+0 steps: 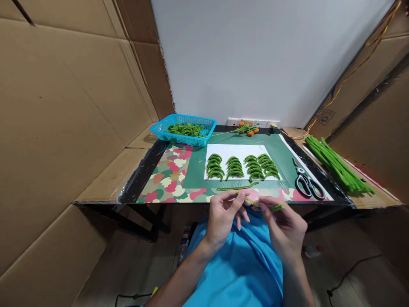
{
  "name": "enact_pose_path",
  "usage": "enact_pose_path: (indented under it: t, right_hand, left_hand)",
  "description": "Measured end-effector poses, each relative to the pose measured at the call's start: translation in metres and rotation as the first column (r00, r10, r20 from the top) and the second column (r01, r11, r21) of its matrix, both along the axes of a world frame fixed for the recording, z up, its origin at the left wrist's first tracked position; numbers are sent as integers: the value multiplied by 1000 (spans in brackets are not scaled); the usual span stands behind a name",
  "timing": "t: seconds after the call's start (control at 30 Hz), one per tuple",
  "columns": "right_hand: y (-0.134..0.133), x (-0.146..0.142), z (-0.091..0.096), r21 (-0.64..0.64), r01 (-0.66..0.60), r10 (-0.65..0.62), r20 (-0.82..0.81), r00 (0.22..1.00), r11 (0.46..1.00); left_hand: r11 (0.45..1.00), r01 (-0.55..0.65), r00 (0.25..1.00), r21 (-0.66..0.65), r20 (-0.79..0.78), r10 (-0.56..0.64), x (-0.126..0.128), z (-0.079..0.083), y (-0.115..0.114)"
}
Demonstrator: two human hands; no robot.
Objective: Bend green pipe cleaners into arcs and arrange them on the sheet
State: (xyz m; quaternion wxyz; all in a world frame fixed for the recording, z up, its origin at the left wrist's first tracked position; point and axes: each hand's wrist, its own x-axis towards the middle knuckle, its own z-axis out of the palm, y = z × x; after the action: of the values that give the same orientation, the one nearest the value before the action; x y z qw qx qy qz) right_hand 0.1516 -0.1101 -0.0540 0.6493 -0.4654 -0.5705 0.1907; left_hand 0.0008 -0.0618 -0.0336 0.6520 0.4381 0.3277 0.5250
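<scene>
Green chenille stem (277,208), slim, fuzzy and slightly bent, is held above the person's lap at the front edge of the tabletop (134,187); the left hand's (223,211) fingers pinch 1 end, the right hand's (286,221) fingers grip it farther along. Just beyond lie a loose stem (238,187) and smooth white paper (234,149) bearing 4 columns of curved, fuzzy pieces (235,167). The printed mark (326,117) on brown cardboard (348,106) is too small to read.

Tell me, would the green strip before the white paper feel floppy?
The green strip is probably light, being so thin. It likely bends yet holds shape, since the curved pieces lie arched. It may roll poorly because it's slightly bent.
</scene>
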Motion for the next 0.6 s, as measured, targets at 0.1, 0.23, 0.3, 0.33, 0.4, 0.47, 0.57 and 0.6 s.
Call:
enact_pose_path:
  t: [0.1, 0.23, 0.3, 0.33, 0.4, 0.47, 0.57, 0.6]
  right_hand:
    - [2, 0, 3, 40, -29, 27, 45, 999, 999]
    - [2, -2, 3, 37, 30, -30, -9, 1000, 999]
    - [1, -3, 2, 5, 81, -81, -67, 994, 997]
    - [0, -3, 1, -18, 101, -102, -84, 991, 995]
    - [0, -3, 0, -65, 127, -131, -67, 989, 990]
    - [0, -1, -1, -91, 125, -123, 28, 992, 988]
    - [1, 0, -1, -67, 88, -74, 188, 979, 994]
    - [1, 0, -1, -57, 71, -57, 221, 974, 996]
  left_hand:
    - [999, 42, 999, 6, 9, -42, 0, -2, -1]
    - [996, 76, 997, 52, -38, -74, 0, -1, -4]
    - [994, 90, 994, 66, -65, -85, 0, 1, -6]
    - [993, 98, 993, 68, -75, -93, 0, 2, -6]
    - [991, 114, 990, 65, -86, -108, 1, 2, -7]
    - [989, 131, 988, 63, -95, -125, 2, 1, -8]
    - [988, 141, 986, 63, -94, -134, 3, 0, -9]
    - [988, 141, 987, 64, -93, -135, 3, 1, -10]
